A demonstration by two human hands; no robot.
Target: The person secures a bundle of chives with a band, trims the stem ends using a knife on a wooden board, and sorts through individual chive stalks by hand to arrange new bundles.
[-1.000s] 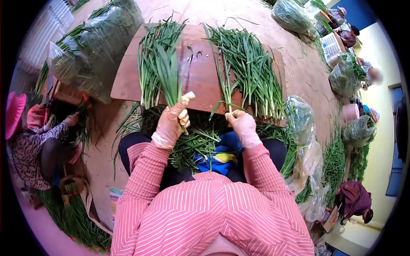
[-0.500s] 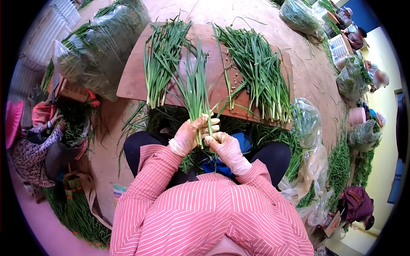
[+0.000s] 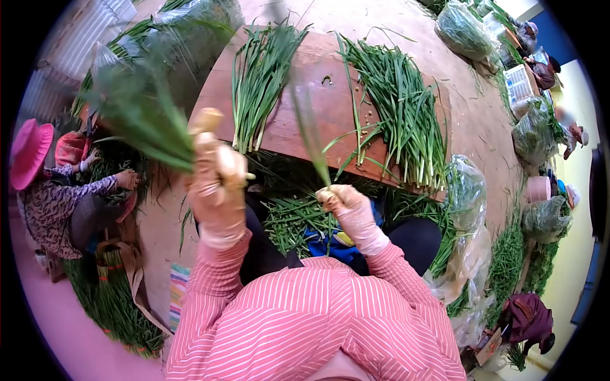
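My gloved left hand [image 3: 218, 184] is raised to the left, closed around a bunch of garlic chives [image 3: 143, 117]. Motion smears the leaves, which fan out up and to the left. In front of my body, the fingertips of my gloved right hand [image 3: 352, 216] pinch the pale lower end of a thin strand of chives [image 3: 310, 136], its blurred leaves pointing upward. Beyond both hands is a reddish-brown wooden board [image 3: 340, 117]. One pile of chives [image 3: 264, 86] lies on its left part, and a larger pile [image 3: 403, 114] covers its right part, pale ends toward me.
Loose greens [image 3: 295, 222] lie below the board, between my knees. Clear plastic [image 3: 467, 203] spreads at the right. A person in a pink hat [image 3: 32, 152] sits at far left near tied bundles [image 3: 114, 298]. Filled plastic bags [image 3: 467, 28] and several other people are along the right.
My left hand has swung up and left with the bunch, away from my right hand. My right hand has shifted slightly right, now holding a thin strand apart from the bunch.
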